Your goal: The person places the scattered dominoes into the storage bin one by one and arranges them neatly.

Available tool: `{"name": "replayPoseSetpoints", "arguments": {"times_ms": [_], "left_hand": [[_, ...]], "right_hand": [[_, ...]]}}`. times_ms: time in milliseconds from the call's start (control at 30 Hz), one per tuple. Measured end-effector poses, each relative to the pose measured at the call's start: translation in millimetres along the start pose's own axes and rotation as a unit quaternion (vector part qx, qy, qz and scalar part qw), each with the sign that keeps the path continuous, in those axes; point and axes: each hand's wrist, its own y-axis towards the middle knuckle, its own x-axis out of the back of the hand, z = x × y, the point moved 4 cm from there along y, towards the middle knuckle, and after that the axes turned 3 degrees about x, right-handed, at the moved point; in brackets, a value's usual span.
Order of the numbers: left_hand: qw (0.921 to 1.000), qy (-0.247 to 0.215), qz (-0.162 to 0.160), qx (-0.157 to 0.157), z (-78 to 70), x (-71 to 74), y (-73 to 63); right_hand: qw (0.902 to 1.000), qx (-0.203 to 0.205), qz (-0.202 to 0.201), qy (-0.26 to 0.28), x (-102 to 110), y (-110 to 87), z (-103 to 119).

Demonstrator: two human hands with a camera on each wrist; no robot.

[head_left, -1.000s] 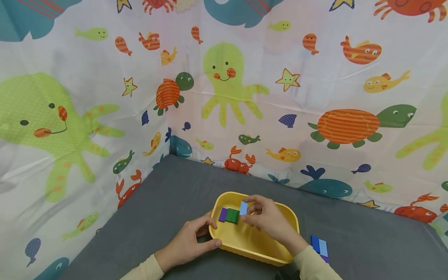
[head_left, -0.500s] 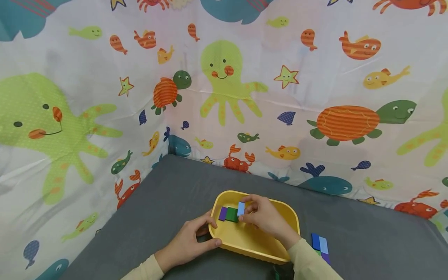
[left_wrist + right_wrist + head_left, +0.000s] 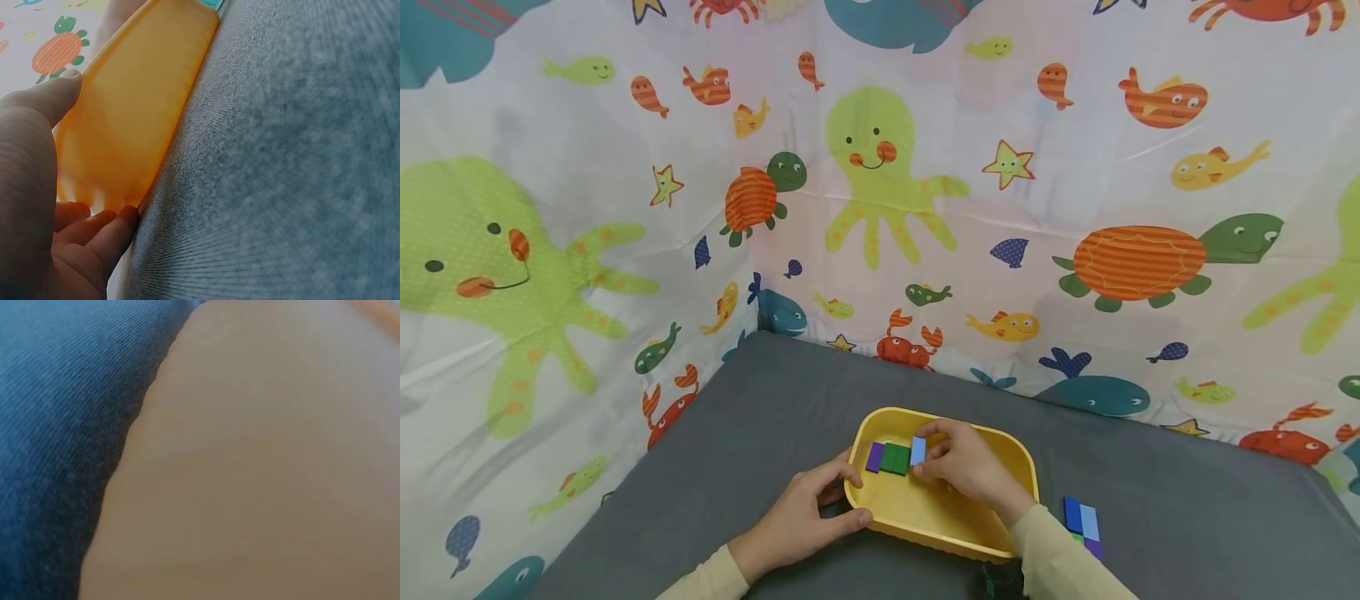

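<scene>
A yellow plastic tray [image 3: 925, 510] sits on the table, and my left hand [image 3: 797, 521] grips its left end. In the left wrist view, the thumb lies at the rim of the tray [image 3: 134, 106] and the fingers press its outer wall. Inside the tray, a purple block [image 3: 876, 457] and green blocks [image 3: 895, 458] stand side by side in a row. My right hand [image 3: 970, 467] pinches a light blue block [image 3: 918, 451] at the right end of that row. Whether it touches the green is hard to tell. A blurred tan surface fills most of the right wrist view, hiding the fingers.
Right of the tray lies a cluster with a dark blue block [image 3: 1072, 515], a light blue block [image 3: 1090, 523], a purple block [image 3: 1093, 548] and a partly covered green one. A dark object [image 3: 1002, 580] sits below the tray. A sea-animal curtain [image 3: 880, 208] stands behind the grey table [image 3: 790, 392].
My right hand has brought the light blue block slightly left and down, beside the green blocks. The left hand keeps its hold on the tray. The view has shifted slightly.
</scene>
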Motion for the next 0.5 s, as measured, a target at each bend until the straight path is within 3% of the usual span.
{"name": "replayPoseSetpoints", "arguments": {"times_ms": [500], "left_hand": [[1.0, -0.002, -0.002, -0.006, 1.7, -0.4, 1.1]], "right_hand": [[0.997, 0.001, -0.007, -0.077, -1.7, 5.1, -4.2]]}}
